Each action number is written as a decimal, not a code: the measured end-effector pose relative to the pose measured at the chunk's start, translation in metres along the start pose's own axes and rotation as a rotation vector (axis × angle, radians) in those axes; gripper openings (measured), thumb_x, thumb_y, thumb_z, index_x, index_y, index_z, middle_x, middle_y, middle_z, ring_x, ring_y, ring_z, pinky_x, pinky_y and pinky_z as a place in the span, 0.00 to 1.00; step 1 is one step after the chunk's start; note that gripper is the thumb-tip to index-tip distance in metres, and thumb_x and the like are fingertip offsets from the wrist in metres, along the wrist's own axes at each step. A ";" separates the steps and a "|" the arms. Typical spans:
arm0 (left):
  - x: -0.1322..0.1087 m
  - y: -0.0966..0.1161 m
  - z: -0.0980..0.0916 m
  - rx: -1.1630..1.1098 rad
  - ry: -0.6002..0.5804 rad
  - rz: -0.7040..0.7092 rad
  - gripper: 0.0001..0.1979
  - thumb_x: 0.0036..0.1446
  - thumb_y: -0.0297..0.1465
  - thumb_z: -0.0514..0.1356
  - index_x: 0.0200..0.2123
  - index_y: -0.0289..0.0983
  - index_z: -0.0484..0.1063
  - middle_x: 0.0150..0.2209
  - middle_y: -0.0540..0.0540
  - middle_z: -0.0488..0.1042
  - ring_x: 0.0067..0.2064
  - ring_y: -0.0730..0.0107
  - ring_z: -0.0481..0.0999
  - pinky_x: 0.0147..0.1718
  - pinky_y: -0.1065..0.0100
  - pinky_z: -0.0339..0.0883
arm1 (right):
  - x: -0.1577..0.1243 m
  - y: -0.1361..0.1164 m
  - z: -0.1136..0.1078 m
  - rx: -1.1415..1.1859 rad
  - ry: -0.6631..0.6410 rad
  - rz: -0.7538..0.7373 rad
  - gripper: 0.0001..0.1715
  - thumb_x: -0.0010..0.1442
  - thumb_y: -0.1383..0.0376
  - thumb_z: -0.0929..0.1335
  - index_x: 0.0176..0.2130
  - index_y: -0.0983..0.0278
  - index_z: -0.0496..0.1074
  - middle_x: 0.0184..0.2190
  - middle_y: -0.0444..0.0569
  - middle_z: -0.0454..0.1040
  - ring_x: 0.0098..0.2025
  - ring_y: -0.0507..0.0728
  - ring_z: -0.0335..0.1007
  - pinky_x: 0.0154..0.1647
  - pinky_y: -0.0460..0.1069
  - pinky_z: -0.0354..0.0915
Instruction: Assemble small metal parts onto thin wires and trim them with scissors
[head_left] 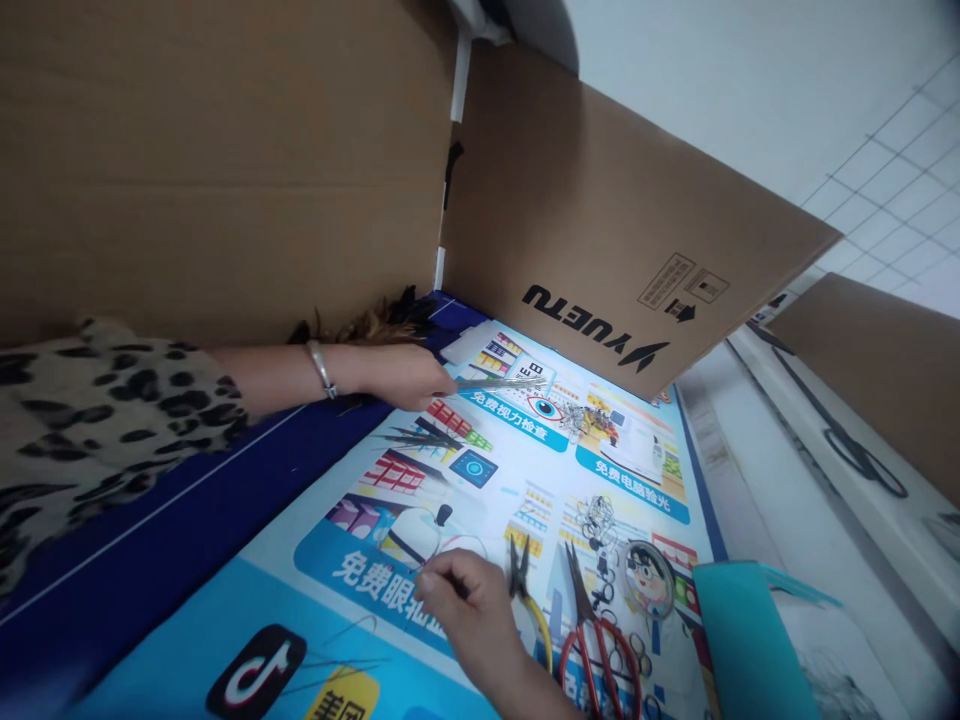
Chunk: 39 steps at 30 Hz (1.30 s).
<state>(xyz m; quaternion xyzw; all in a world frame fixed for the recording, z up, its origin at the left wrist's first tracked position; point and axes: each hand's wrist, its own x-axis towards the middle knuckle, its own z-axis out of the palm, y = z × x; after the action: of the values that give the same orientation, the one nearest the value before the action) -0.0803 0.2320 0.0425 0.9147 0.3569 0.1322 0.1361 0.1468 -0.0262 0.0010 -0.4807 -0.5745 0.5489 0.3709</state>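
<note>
My left hand [405, 375], with a leopard-print sleeve and a silver bracelet, reaches across the printed poster mat [525, 470]. Its fingers are closed on a bundle of thin metal wires [501, 383] that points right. My right hand [469, 605] rests low on the mat, its fingers pinched on a thin dark strand [420, 562]. Just right of that hand lie yellow-handled pliers [525, 585] and red-handled scissors [596, 640]. A small fan of dark wires [424, 437] lies on the mat below my left hand.
Brown cardboard walls [600, 230] stand behind and to the right of the mat. Dark feathers [390, 318] lie by the back wall. Small metal rings [600, 520] are scattered near the scissors, with a teal folder [742, 640] at the lower right.
</note>
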 end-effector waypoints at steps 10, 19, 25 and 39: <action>-0.043 0.101 0.053 -1.403 -0.198 -0.212 0.11 0.59 0.39 0.63 0.32 0.38 0.69 0.29 0.49 0.77 0.32 0.69 0.73 0.34 0.69 0.64 | 0.016 -0.038 -0.019 0.178 0.271 0.125 0.12 0.54 0.58 0.72 0.29 0.65 0.77 0.23 0.45 0.75 0.24 0.50 0.65 0.25 0.45 0.60; -0.038 0.134 0.072 -1.592 -0.186 -0.262 0.15 0.61 0.43 0.63 0.35 0.38 0.67 0.34 0.46 0.79 0.36 0.68 0.77 0.35 0.68 0.66 | 0.049 -0.046 -0.042 0.129 0.433 0.009 0.10 0.54 0.60 0.73 0.30 0.65 0.78 0.24 0.45 0.77 0.25 0.50 0.64 0.27 0.46 0.60; -0.041 0.125 0.081 -1.659 -0.152 -0.267 0.14 0.60 0.42 0.64 0.36 0.38 0.68 0.33 0.48 0.78 0.33 0.71 0.75 0.36 0.68 0.67 | 0.064 -0.037 -0.038 0.025 0.450 -0.028 0.11 0.53 0.59 0.73 0.31 0.65 0.79 0.22 0.42 0.73 0.24 0.50 0.62 0.27 0.46 0.60; -0.044 0.118 0.088 -1.683 -0.170 -0.264 0.15 0.55 0.42 0.67 0.32 0.37 0.71 0.29 0.50 0.76 0.27 0.75 0.70 0.30 0.72 0.62 | 0.071 -0.021 -0.031 0.112 0.444 -0.057 0.10 0.52 0.59 0.74 0.32 0.64 0.79 0.25 0.44 0.75 0.26 0.51 0.64 0.30 0.47 0.64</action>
<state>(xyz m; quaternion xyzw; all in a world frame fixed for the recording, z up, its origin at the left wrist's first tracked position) -0.0091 0.1050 -0.0049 0.4669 0.2323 0.2673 0.8103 0.1550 0.0522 0.0183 -0.5519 -0.4609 0.4498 0.5298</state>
